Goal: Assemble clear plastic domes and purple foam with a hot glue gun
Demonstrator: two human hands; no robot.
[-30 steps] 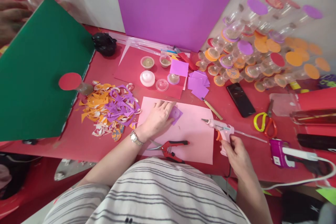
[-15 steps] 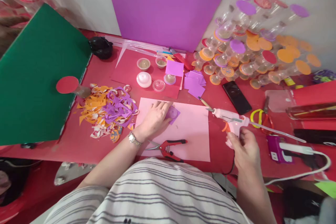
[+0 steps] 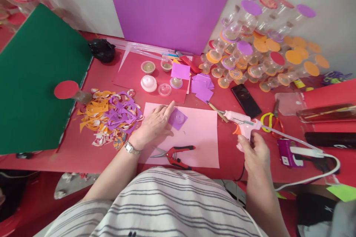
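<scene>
My left hand is open, its fingers stretched over the pink sheet, just left of a purple paper square. On that square sits a small clear plastic dome. My right hand is closed round the handle of a pink glue gun, whose nozzle points left over the sheet's right edge. A clear glue stick juts from the gun's back. Red-handled scissors lie on the sheet nearer my body.
Paper scraps are heaped at left. Purple squares and several small cups stand at the back. Clear bottle shapes with coloured discs crowd the back right. A phone and yellow-orange scissors lie at right.
My left hand has come off the clear dome and moved left, leaving the dome on the purple square. The glue gun stays in my right hand; the whole view has shifted slightly.
</scene>
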